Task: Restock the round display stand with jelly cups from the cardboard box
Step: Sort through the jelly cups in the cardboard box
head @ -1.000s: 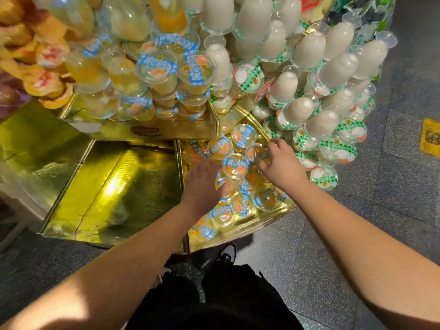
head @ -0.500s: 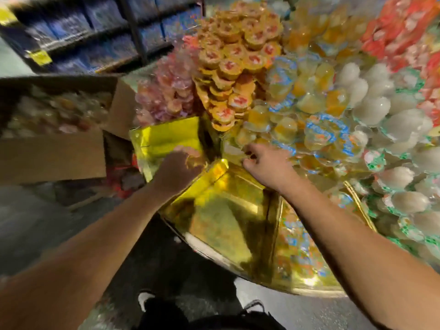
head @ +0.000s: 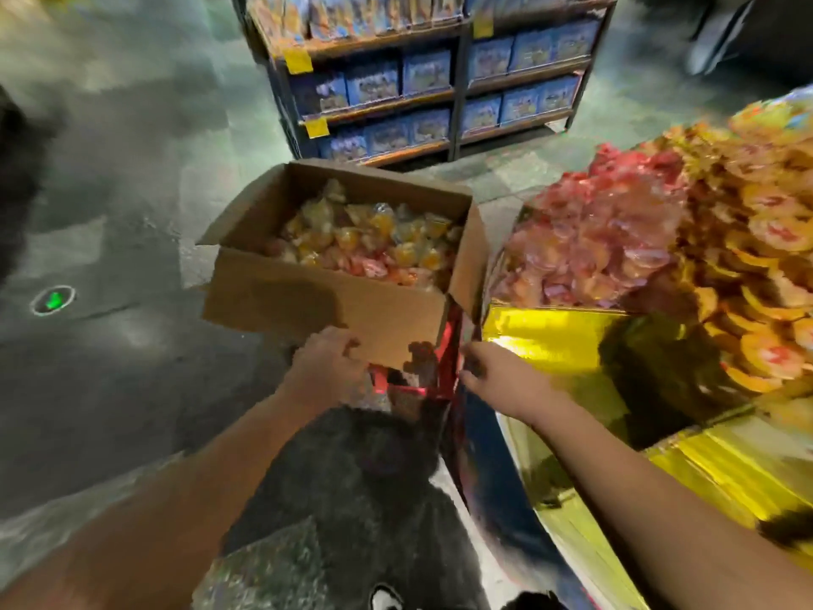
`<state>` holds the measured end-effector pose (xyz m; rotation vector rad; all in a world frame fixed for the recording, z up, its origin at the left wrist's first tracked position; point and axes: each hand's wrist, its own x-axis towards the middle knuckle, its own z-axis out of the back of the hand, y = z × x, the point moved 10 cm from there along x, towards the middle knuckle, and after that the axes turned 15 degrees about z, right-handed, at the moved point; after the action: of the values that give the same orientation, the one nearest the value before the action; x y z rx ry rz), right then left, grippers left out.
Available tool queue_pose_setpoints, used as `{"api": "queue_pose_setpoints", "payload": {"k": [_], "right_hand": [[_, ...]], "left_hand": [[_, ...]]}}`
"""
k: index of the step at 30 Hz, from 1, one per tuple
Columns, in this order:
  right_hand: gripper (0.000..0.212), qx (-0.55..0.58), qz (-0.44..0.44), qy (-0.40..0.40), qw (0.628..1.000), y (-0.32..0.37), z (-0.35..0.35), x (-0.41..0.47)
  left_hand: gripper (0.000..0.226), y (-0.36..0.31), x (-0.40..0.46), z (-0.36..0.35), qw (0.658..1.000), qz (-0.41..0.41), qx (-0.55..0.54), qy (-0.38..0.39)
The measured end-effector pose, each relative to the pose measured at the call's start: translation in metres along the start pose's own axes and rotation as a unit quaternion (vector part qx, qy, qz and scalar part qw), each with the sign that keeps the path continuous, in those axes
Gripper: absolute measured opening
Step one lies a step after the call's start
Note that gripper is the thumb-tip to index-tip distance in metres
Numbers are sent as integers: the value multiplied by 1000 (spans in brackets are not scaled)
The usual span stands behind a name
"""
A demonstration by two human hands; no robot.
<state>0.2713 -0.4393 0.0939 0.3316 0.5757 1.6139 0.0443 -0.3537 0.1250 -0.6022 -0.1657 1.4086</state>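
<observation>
A person's left hand (head: 327, 361) grips the near flap of an open cardboard box (head: 325, 301) filled with orange and pink jelly cups (head: 374, 244), while the right hand (head: 497, 380) reaches beside the gold-lined round display stand (head: 554, 341). Shelves of blue boxes (head: 431, 77) stand behind.

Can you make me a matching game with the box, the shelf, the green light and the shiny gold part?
Things:
1. cardboard box
2. shelf rack
3. green floor light
4. gold foil compartment

Descriptions:
A. holds blue packs
B. bare, next to the pink cups
C. glowing on the floor, far left
D. full of jelly cups, left hand at its edge

Pairs: 1-D, 2-A, 3-C, 4-B
</observation>
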Motion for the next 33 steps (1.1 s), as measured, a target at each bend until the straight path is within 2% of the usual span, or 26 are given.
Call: {"api": "queue_pose_setpoints", "payload": {"k": [3, 7, 10, 14, 19, 21, 24, 26, 30, 33], "right_hand": [[29, -13, 7, 26, 1000, 7, -15, 47], [31, -39, -9, 39, 998, -4, -18, 98], [34, -44, -15, 44, 998, -21, -12, 137], [34, -47, -21, 35, 998, -51, 5, 206], [40, -19, -77, 3, 997, -106, 22, 297], [51, -13, -105, 7, 994, -132, 27, 330], [52, 1, -153, 21, 988, -175, 32, 379], [53, 12, -174, 26, 984, -200, 34, 409], [65, 4, -194, 37, 980, -239, 32, 460], [77, 23, -219, 53, 974, -264, 19, 484]], "left_hand": [[29, 27, 33, 12, 999, 22, 21, 22], [32, 41, 84, 14, 998, 35, 39, 38], [22, 35, 125, 13, 997, 36, 40, 52], [26, 15, 193, 9, 998, 39, 30, 46], [23, -1, 297, -14, 991, 103, -22, 82], [27, 0, 341, -22, 987, 135, -15, 85], [24, 3, 404, -39, 981, 174, 4, 91], [29, -1, 437, -49, 979, 182, 13, 89], [67, -12, 489, -74, 979, 169, 77, 79], [80, -13, 513, -102, 977, 174, 90, 90]]}}
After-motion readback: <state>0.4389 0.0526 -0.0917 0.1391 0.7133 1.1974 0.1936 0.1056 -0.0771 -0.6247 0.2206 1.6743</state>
